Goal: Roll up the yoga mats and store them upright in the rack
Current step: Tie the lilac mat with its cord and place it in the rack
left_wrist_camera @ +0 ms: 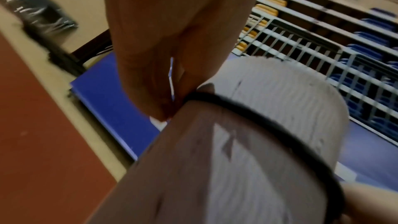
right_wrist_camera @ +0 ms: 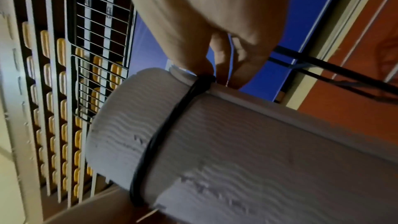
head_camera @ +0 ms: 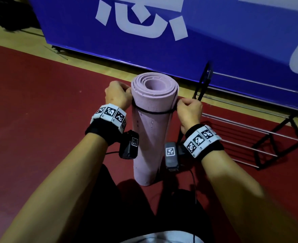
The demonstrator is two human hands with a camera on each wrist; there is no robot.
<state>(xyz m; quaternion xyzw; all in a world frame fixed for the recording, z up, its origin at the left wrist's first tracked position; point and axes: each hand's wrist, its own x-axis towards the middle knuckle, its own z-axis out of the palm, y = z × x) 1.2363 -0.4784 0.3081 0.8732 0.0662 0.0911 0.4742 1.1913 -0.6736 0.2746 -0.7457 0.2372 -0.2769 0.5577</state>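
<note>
The rolled pink yoga mat (head_camera: pixel 153 123) stands on end on the red floor (head_camera: pixel 39 128) beside the rack (head_camera: pixel 250 130), and both hands, left (head_camera: pixel 117 95) and right (head_camera: pixel 189 111), pinch the black band (head_camera: pixel 153 112) at its sides with curled fingers, seemingly seating it so the roll stays tight.

A dark red floor (head_camera: pixel 30 111) fills most of the room, bordered by a strip of pale wooden flooring (head_camera: pixel 18 35) along its far edge. A large blue panel (head_camera: pixel 223 41) with big white characters stands on that strip. Beyond it, the wrist views show tiers of seating (left_wrist_camera: pixel 277 2) with yellow and blue seats behind a pale metal railing (left_wrist_camera: pixel 312 60). The light is dim, with dark shadow in the far left corner.
</note>
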